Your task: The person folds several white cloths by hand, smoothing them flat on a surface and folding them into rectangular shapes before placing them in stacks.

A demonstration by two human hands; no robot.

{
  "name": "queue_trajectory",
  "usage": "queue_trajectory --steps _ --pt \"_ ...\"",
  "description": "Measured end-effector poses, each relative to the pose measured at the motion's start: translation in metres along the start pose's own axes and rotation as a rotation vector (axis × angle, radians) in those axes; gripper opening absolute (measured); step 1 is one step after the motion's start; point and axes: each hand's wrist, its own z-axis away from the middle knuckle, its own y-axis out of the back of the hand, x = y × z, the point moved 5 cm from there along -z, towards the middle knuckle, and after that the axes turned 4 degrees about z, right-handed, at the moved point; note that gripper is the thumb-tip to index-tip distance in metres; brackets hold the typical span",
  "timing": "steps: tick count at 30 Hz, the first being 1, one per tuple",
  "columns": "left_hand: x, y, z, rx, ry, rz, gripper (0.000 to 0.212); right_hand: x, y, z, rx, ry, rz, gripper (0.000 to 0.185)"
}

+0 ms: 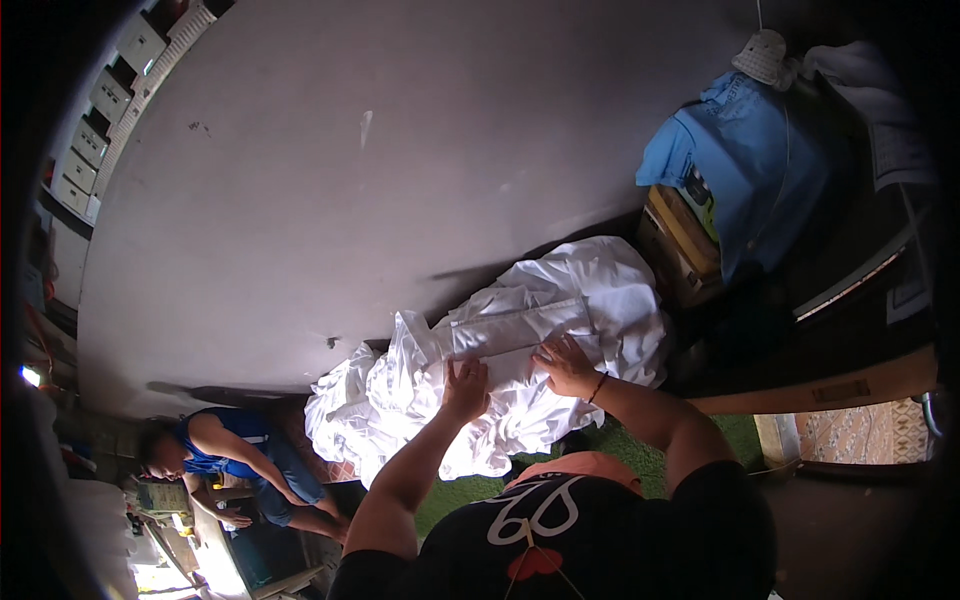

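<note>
A large crumpled heap of white cloth (615,300) lies before me. Across its middle runs a flattened, folded strip (517,328) with seam lines along its edges. My left hand (466,386) rests on the cloth just below the strip's left part, fingers pointing away from me. To the right, my right hand (568,367) lies with spread fingers near the strip's lower right edge. Both palms face down, and neither hand visibly pinches the fabric. A thin band circles my right wrist.
A grey wall (300,187) rises behind the cloth. At right, a light blue shirt (757,157) drapes over stacked boxes (679,240). On the left a person in blue (240,457) sits by a sewing machine (161,495). Green carpet (457,502) shows below.
</note>
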Motion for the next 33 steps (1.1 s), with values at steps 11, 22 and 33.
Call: queue_trajectory --steps 11,22,33 --pt "-0.021 0.086 -0.043 0.575 0.050 0.318 0.025 0.046 0.015 -0.055 -0.355 -0.026 -0.480 0.044" --pt "0.062 -0.025 -0.020 0.126 0.589 2.737 0.062 0.035 0.064 -0.090 -0.683 0.005 -1.026 0.056" --pt "0.068 0.024 -0.006 0.299 0.586 2.748 0.054 -0.023 0.065 0.005 -0.521 -0.445 -1.587 0.038"
